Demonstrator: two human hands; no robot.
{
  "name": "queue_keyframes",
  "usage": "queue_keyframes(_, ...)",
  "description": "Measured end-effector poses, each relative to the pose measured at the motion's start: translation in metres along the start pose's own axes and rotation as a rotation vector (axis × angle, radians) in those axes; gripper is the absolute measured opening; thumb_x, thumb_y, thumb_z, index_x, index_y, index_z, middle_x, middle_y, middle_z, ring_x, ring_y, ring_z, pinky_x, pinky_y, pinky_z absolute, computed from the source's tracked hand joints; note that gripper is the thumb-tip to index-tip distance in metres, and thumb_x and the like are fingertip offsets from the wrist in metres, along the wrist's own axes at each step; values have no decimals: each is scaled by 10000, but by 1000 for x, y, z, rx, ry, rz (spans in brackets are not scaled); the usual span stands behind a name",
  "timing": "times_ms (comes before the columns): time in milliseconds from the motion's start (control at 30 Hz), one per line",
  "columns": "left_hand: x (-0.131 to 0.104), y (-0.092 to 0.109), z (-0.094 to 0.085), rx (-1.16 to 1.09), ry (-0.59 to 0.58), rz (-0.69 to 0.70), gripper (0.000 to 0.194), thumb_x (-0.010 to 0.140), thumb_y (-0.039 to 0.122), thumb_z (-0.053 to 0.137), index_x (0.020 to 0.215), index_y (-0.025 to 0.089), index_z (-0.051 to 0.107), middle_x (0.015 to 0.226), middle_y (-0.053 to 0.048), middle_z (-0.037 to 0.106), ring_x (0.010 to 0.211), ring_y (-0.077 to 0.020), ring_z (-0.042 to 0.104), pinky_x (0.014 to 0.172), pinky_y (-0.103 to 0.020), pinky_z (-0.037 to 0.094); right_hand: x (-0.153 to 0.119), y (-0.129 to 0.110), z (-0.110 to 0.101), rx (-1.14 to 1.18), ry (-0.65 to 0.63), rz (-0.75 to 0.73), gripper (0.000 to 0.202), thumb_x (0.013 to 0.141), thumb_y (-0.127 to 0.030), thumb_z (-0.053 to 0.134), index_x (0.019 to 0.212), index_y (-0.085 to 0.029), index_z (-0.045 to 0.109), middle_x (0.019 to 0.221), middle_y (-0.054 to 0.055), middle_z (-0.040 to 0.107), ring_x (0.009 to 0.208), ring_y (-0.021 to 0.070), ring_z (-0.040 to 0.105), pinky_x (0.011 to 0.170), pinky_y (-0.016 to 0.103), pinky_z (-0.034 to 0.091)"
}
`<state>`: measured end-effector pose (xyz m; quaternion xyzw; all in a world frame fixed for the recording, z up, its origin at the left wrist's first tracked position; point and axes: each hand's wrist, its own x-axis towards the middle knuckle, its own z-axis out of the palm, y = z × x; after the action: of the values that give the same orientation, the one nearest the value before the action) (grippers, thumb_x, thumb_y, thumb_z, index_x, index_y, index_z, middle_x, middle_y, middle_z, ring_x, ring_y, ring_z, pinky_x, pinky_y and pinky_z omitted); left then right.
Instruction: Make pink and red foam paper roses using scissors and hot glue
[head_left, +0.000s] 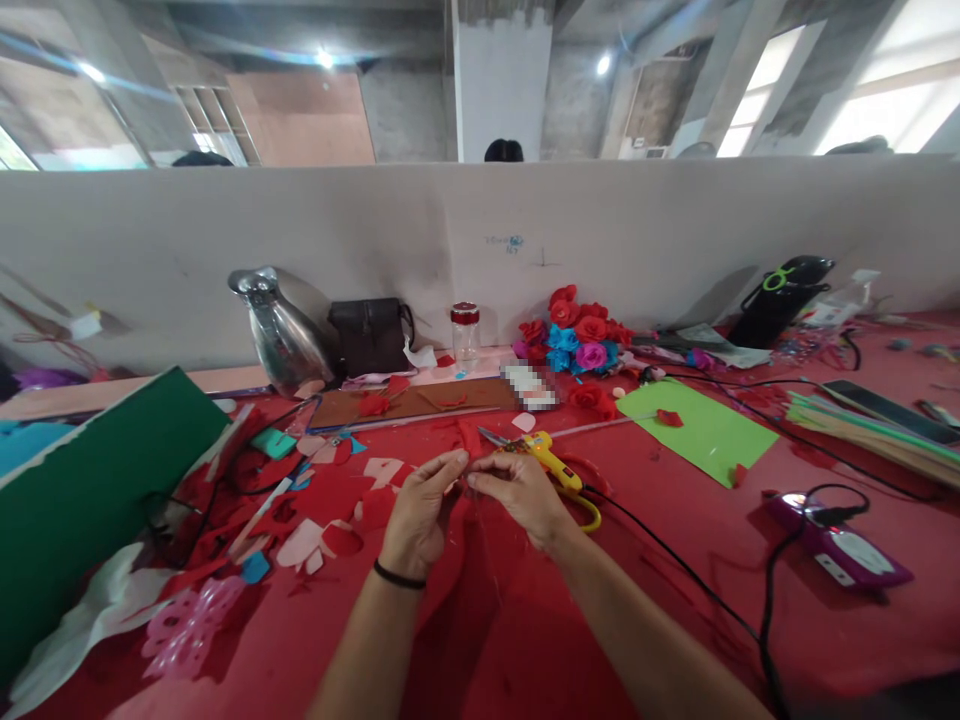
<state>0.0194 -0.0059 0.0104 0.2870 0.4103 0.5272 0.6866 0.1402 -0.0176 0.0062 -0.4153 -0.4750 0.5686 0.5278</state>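
Note:
My left hand and my right hand meet over the middle of the red table, thumbs and fingers pinched together. What lies between the fingertips is too small and covered to name. A bit of red paper shows just beyond them; whether it is held cannot be told. Close to my right hand lies a yellow glue gun with a black cord. Scissors with yellow handles lie partly under it. Left of my left hand are scattered red and pink paper petals.
Behind the hands are a brown board, a glass jar, a steel jug and paper roses. A green sheet and a purple power strip with cords lie right. A dark green board leans left.

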Motion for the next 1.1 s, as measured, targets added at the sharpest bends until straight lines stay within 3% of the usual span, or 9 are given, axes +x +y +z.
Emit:
queue_keyframes(233, 0, 11, -4, 84, -101, -17, 248, 461, 251, 825, 603, 131, 660, 559, 7, 624, 523, -84, 545, 527, -193, 433, -2, -6, -4, -40, -22, 58, 88, 612, -287, 689, 599, -211, 731, 543, -16, 642, 556, 124, 528, 640, 280, 422)
queue_keyframes(700, 4, 10, -11, 95, -47, -88, 221, 458, 219, 809, 568, 127, 641, 546, 21, 577, 497, -65, 498, 502, -192, 411, 0, -1, -3, 15, -68, 88, 99, 592, -273, 705, 631, -182, 700, 585, -14, 660, 592, 130, 568, 680, 285, 426)
queue_keyframes(1100, 4, 10, -12, 112, -59, -50, 221, 451, 224, 806, 558, 127, 639, 537, 17, 566, 518, -80, 507, 505, -205, 404, -1, -4, -4, 5, -85, 111, 97, 601, -275, 706, 639, -187, 696, 579, -21, 656, 585, 122, 565, 682, 284, 426)
